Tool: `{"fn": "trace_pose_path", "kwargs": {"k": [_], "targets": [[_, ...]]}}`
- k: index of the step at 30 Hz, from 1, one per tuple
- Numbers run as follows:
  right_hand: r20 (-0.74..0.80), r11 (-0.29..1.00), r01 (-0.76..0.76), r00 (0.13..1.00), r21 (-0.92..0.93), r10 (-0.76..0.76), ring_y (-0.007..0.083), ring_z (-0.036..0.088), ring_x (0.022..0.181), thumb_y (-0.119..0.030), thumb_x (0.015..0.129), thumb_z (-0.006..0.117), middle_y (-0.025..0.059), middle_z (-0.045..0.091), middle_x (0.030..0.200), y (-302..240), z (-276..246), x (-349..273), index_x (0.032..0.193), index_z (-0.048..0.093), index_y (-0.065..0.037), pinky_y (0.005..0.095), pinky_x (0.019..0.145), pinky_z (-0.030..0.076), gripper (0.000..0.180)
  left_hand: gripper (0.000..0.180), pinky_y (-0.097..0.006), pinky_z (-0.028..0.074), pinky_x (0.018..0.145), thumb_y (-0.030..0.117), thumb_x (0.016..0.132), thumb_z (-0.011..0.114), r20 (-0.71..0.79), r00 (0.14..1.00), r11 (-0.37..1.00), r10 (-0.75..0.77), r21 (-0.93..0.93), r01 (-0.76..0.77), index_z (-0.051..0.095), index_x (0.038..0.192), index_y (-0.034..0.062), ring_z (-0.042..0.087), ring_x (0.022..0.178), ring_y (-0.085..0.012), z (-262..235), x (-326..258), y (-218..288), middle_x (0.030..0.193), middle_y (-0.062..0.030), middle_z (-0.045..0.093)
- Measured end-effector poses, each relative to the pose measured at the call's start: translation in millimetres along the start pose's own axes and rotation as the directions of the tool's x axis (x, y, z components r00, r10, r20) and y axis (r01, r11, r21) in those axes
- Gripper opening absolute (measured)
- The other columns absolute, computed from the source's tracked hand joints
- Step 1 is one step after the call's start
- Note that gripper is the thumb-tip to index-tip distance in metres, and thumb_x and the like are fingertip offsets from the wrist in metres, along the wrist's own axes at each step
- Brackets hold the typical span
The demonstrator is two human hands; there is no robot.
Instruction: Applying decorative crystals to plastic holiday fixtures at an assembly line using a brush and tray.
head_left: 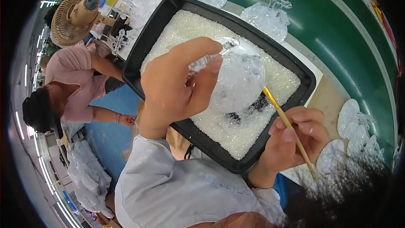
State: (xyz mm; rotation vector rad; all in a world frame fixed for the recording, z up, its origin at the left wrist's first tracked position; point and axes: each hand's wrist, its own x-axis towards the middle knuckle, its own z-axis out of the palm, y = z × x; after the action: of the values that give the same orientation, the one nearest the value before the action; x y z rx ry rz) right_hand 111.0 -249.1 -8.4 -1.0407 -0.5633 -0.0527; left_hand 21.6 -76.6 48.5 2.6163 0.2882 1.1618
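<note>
Clearly, our left hand (179,84) has its fingers closed around the cross (201,64) of the clear ornament (241,76), over the granules (179,29) in the black tray (134,61). From our right hand (297,141), whose fingers grip the paintbrush (279,109), the ornament lies up and left; the paintbrush slants that way, ferrule (270,96) at the ornament's edge, bristles hidden.

Black tray (211,150) on white table (303,52)
</note>
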Motion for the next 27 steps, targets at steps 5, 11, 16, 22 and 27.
{"fn": "trace_pose_path", "kwargs": {"k": [5, 11, 16, 22, 27], "targets": [[0.12, 0.994, -0.023, 0.992, -0.107, 0.036, 0.0128, 0.053, 0.058, -0.006, 0.087, 0.066, 0.0153, 0.055, 0.087, -1.3, -1.5, -1.2, 0.1, 0.049, -0.004, 0.0212, 0.043, 0.044, 0.022, 0.034, -0.028, 0.049, 0.051, -0.004, 0.069, 0.076, -0.14, 0.989, 0.98, 0.056, -0.18, -0.081, 0.067, 0.1, 0.0046, 0.065, 0.059, -0.021, 8.2, -3.8, -4.1, 0.084, -0.0049, 0.07], [0.285, 0.984, -0.004, 0.957, -0.178, 0.055, 0.011, 0.049, 0.05, -0.004, 0.081, 0.067, 0.0157, 0.057, 0.082, -1.5, -4.3, 2.6, 0.085, 0.052, -0.003, 0.0214, 0.044, 0.043, 0.016, 0.047, -0.03, 0.05, 0.052, -0.008, 0.057, 0.077, -0.117, 0.977, 0.961, 0.177, -0.195, -0.198, 0.066, 0.102, 0.0012, 0.066, 0.062, -0.0251, 5.4, 1.4, -2.7, 0.082, -0.0094, 0.07], [0.3, 0.951, -0.038, 0.945, -0.306, 0.134, 0.0126, 0.052, 0.053, -0.004, 0.075, 0.067, 0.0149, 0.059, 0.075, -2.5, 1.9, -0.8, 0.08, 0.053, -0.004, 0.0221, 0.049, 0.043, 0.015, 0.047, -0.028, 0.044, 0.045, -0.008, 0.055, 0.075, -0.138, 0.952, 0.939, 0.275, -0.173, -0.296, 0.064, 0.101, -0.0017, 0.06, 0.052, -0.0218, 7.7, 4.4, -4.9, 0.074, -0.0127, 0.066], [0.282, 0.975, -0.036, 0.954, -0.22, 0.099, 0.0153, 0.055, 0.058, -0.006, 0.073, 0.068, 0.0158, 0.061, 0.078, -5.6, -0.7, -0.8, 0.08, 0.054, -0.004, 0.0221, 0.05, 0.041, 0.015, 0.045, -0.026, 0.041, 0.043, -0.006, 0.054, 0.076, -0.114, 0.948, 0.926, 0.296, -0.211, -0.314, 0.065, 0.097, -0.0025, 0.057, 0.049, -0.0201, 8.3, 5.2, -5.8, 0.073, -0.0146, 0.066], [0.153, 0.981, -0.051, 0.985, -0.185, 0.08, 0.0153, 0.054, 0.058, -0.009, 0.076, 0.067, 0.0135, 0.061, 0.075, -2.1, -4.7, -5.7, 0.076, 0.055, -0.004, 0.0217, 0.049, 0.041, 0.012, 0.034, -0.032, 0.05, 0.055, -0.008, 0.064, 0.07, -0.033, 0.973, 0.95, 0.227, -0.212, -0.229, 0.064, 0.098, -0.0054, 0.066, 0.06, -0.0274, 4.8, 4.0, 1.1, 0.078, -0.0184, 0.069]]}}
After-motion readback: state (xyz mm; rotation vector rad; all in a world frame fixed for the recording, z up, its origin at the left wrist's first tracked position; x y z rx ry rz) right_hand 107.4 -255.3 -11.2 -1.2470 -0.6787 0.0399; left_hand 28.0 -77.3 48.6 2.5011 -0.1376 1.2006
